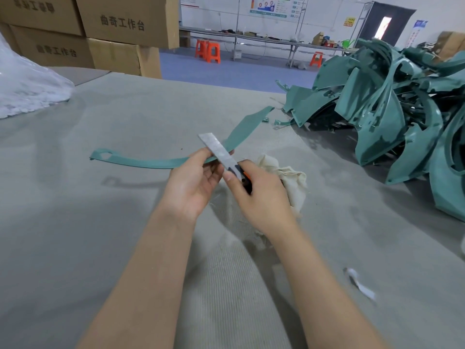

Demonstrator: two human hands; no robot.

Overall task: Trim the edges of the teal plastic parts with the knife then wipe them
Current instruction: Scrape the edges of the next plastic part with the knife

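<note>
A long curved teal plastic strip [151, 162] is lifted above the grey table, casting a shadow below it. My left hand [193, 182] pinches it near its middle. My right hand [259, 195] grips a utility knife [224, 154] by its orange and black handle. The long silver blade is extended and lies against the strip's edge just beside my left fingers. A crumpled cream cloth [289, 177] lies on the table right behind my right hand.
A big pile of teal plastic parts [392, 117] fills the table's right side. Cardboard boxes [100, 34] stand at the back left beside a clear plastic bag [25, 84]. A small white scrap [359, 283] lies near right. Orange stools [207, 51] stand beyond.
</note>
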